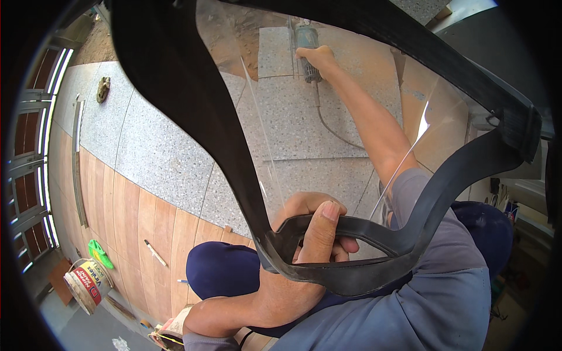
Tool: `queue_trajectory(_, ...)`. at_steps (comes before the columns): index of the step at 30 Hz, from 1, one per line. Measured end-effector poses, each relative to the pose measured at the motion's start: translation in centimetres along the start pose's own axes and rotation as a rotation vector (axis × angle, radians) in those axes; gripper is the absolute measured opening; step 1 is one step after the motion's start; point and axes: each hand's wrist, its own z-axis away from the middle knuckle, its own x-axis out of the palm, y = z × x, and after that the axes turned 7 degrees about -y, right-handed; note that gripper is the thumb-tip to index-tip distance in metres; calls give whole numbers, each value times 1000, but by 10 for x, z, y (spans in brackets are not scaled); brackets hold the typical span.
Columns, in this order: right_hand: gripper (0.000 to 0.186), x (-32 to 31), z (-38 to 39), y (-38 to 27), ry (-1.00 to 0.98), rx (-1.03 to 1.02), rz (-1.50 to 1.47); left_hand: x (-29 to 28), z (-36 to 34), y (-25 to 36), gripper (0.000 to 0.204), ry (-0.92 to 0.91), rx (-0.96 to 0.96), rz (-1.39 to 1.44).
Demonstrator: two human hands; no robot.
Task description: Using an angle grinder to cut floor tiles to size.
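Observation:
My left hand (pixel 291 295) is closed round the lower edge of a face mask (pixel 231 146) with a black frame and clear visor. Its thumb shows through the opening at the bottom of the frame. The mask fills much of the view, and I see the floor through its visor. Farther ahead, my right hand (pixel 319 57) grips a teal corded angle grinder (pixel 308 38) lying along a speckled grey tile (pixel 328 117). A narrow slit runs beside the tool at the tile's far part. The grinder's front end is hard to make out. Its cord (pixel 333 131) trails back toward my right arm.
Wood-look tiles (pixel 134 222) cover the floor at left, with a marker (pixel 156 253) on them. A long metal strip (pixel 77 164) lies near the gate (pixel 32 158). At lower left stands a paint bucket (pixel 85 289) beside a green object (pixel 100 254). Bare soil (pixel 100 44) shows beyond.

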Motion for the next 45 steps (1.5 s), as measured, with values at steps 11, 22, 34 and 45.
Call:
queue_trajectory(11, 49, 2, -4, 7, -8, -31, 6, 1, 3, -2, 33, 18, 5, -4)
queue_trajectory(22, 46, 0, 1, 1, 7, -31, 15, 5, 3, -4, 33, 24, 1, -3)
queue_trajectory(34, 48, 0, 5, 5, -24, -5, -23, 5, 6, -6, 32, 25, -2, 14)
queue_trajectory(45, 45, 0, 20, -2, 45, -208, 49, 8, 15, -11, 31, 35, 10, 25)
